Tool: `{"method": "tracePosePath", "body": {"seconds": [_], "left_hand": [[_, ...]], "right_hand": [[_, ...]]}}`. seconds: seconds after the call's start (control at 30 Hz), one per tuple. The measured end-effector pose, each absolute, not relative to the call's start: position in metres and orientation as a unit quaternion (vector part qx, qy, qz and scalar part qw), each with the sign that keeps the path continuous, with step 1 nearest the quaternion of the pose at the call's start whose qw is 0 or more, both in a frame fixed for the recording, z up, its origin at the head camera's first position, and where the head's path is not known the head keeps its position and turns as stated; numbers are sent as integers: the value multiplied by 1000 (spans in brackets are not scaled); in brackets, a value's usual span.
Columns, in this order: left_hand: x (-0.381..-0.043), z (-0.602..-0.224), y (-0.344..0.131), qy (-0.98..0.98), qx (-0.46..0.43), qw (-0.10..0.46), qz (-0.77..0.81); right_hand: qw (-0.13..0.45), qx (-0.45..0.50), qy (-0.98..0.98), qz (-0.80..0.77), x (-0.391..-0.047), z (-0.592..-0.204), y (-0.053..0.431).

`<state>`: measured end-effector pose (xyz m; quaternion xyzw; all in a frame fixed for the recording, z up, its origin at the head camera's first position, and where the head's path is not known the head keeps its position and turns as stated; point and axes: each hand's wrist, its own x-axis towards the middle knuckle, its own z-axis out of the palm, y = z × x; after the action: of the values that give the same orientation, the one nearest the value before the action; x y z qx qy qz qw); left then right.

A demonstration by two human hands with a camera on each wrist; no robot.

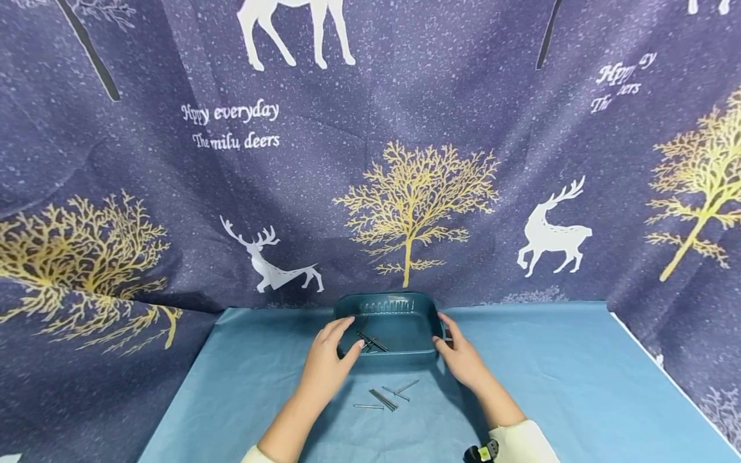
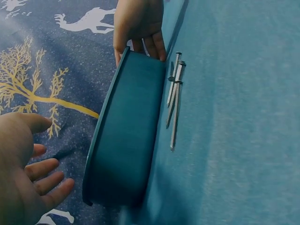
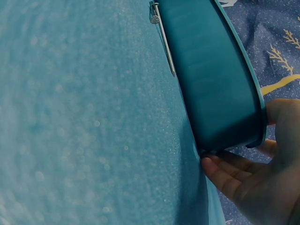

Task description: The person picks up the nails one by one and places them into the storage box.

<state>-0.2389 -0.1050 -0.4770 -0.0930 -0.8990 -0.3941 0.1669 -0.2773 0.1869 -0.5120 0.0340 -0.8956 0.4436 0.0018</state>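
Note:
A teal plastic tray point(image 1: 405, 331) sits at the back of the cloth-covered table, with several nails point(image 1: 373, 342) lying at the left of its floor. More nails point(image 1: 384, 399) lie loose on the cloth in front of it. My left hand point(image 1: 326, 360) hovers over the tray's left end, holding nothing. Its fingers are spread and relaxed, and in the left wrist view they stand apart from the tray wall point(image 2: 129, 126). At the other end, my right hand point(image 3: 253, 173) holds the tray, thumb at the rim and fingertips at the lower edge.
A light blue cloth point(image 1: 556, 373) covers the table. Behind it hangs a dark blue curtain point(image 1: 324, 161) printed with deer and trees, close to the tray's back wall. A black wristband point(image 1: 480, 453) shows by the right sleeve.

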Motion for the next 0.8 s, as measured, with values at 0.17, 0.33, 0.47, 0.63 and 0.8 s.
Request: {"method": "tracePosePath", "body": {"seconds": [0.17,0.33,0.47,0.63,0.8], "left_hand": [[-236,-484,-105,-900,-84,165,-395],[-234,-488,-105,-894,-82,158,-411],[-232,-488,-106,-892,-88,165,-411],[-230,-487,-105,-888,-97,193,-405],[-228,-486,-104,-879,-120,216,-408]], "right_hand": [[2,31,-898,439,-277,-512,187],[3,33,-899,437,-277,-512,187],[3,35,-897,440,-276,-512,187],[4,35,-897,441,-277,-512,187],[6,33,-897,441,-278,-512,186]]}}
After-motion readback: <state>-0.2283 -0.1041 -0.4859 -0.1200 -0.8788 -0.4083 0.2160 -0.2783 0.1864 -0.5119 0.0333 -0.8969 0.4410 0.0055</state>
